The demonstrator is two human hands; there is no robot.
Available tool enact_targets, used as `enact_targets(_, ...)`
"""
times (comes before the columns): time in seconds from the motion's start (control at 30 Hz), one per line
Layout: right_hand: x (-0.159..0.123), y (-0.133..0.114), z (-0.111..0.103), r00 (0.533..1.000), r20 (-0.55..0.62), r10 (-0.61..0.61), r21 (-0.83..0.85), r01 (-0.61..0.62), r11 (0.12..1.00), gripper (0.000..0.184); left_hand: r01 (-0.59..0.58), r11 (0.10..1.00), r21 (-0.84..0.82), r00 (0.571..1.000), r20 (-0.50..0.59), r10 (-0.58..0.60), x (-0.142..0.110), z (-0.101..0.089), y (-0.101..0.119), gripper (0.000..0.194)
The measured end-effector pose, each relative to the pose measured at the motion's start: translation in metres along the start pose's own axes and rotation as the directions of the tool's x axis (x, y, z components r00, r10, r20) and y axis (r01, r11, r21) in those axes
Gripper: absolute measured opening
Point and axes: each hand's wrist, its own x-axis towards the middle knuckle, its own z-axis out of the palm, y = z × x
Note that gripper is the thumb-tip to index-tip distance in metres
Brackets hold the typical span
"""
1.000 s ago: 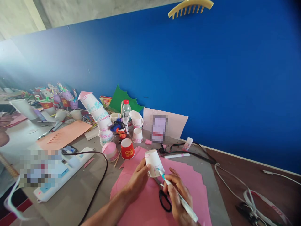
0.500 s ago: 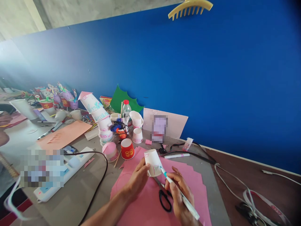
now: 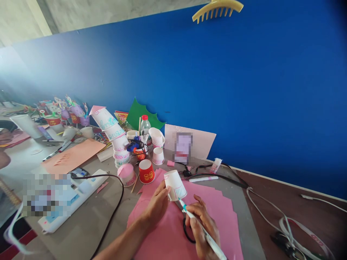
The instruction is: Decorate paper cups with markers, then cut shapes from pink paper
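My left hand (image 3: 156, 205) grips a small white paper cup (image 3: 175, 185), held upside down and tilted, with pink and teal marks on its side. My right hand (image 3: 202, 225) holds a white marker with a teal tip (image 3: 202, 230); the tip touches the cup's lower rim. Both hands hover over pink paper sheets (image 3: 225, 211). Black-handled scissors (image 3: 185, 230) lie on the pink paper, partly hidden under my right hand.
A red cup (image 3: 146, 171), a pink-topped cup (image 3: 127, 174) and a leaning stack of decorated cups (image 3: 114, 137) stand behind. A white power strip (image 3: 81, 193) with black cable lies left. A marker (image 3: 203, 178), cables (image 3: 271, 213), a bottle (image 3: 145, 126) and orange paper (image 3: 73, 155) are around.
The cup has tipped slightly left and up in my left hand. My right hand and the marker have dropped lower, the tip moving from the cup's side to its lower rim.
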Motion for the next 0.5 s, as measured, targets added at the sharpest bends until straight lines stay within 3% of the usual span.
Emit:
enact_targets(0.2, 0.0046, 0.0026, -0.0041, 0.996, -0.065, 0.067, -0.058, -0.071, 0.996, 0.018, 0.018, 1.000, -0.012, 1.000, 0.024, -0.018, -0.0007, 0.0001, -0.0021, 0.046)
enact_targets(0.5, 0.0048, 0.0023, -0.0043, 0.997, -0.030, 0.073, -0.087, -0.075, 0.993, 0.020, -0.003, 1.000, 0.012, 0.996, 0.085, 0.002, -0.0004, -0.0056, -0.0069, 0.051)
